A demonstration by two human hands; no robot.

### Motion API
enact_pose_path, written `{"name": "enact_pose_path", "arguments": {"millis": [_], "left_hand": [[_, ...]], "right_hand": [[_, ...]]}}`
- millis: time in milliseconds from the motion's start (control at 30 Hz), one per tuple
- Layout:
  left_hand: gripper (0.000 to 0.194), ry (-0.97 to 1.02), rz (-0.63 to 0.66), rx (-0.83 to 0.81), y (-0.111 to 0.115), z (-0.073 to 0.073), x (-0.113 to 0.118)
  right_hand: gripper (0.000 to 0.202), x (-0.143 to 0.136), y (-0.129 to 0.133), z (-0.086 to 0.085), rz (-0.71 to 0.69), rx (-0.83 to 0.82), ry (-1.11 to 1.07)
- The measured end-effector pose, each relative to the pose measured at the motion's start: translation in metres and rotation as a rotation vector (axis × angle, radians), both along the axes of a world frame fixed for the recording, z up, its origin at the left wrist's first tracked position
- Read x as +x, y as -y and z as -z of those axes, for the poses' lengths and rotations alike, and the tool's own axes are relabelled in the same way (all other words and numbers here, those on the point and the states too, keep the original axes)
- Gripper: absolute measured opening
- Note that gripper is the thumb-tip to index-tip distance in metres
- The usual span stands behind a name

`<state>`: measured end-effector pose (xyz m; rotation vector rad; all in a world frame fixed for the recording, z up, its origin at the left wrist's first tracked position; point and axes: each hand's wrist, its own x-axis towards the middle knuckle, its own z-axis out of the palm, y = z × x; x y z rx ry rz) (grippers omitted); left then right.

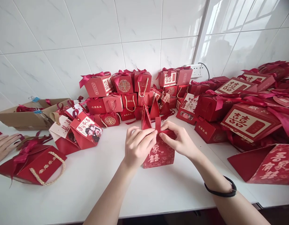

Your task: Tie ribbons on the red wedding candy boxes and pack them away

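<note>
The red gift box (163, 155) stands on the table (88, 184), a bit back from the middle of its front edge. The left hand (138, 143) and right hand (178, 137) both pinch its top, by a red paper strip (158, 124). The fingers hide just which flap the left one has. Closing the top seems to be the step now; it calls for lining up the flaps gently.
</note>
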<state>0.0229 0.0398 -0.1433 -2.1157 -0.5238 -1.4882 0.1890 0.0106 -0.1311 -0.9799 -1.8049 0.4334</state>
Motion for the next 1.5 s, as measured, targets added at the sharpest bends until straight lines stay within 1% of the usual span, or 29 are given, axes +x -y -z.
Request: {"name": "enact_pose_path", "arguments": {"millis": [167,533,800,967,1100,1233,1400,1500], "left_hand": [[0.018,0.040,0.029,-0.020,0.0003,0.0006,0.0017],[0.018,0.114,0.088,-0.167,0.0027,0.0031,0.0044],[0.013,0.168,0.221,-0.331,0.0017,0.0056,0.0056],[0.021,0.211,0.223,-0.421,0.0022,0.0062,0.0071],[0.015,0.229,0.234,-0.449,0.0035,0.0043,0.0077],[0.015,0.252,0.262,-0.493,0.0051,0.0036,0.0081],[0.016,0.253,0.258,-0.514,0.0060,0.0048,0.0082],[0.015,0.254,0.243,-0.528,0.0057,0.0056,0.0082]], "right_hand": [[0.006,-0.0007,0.0002,-0.0007,-0.001,-0.011,-0.011],[0.009,-0.0001,0.0006,0.0003,-0.014,0.007,-0.023],[0.007,-0.0014,0.0006,0.0021,-0.019,0.011,-0.024],[0.009,-0.0010,0.0002,0.0034,-0.042,-0.008,-0.032],[0.009,-0.0003,0.0008,0.0027,-0.037,-0.002,-0.034],[0.013,-0.0006,0.0008,0.0027,-0.043,0.002,-0.039],[0.021,-0.0038,-0.0002,0.0042,0.036,0.001,-0.077],[0.024,-0.0059,-0.0001,0.0038,0.050,-0.006,-0.083]]}}
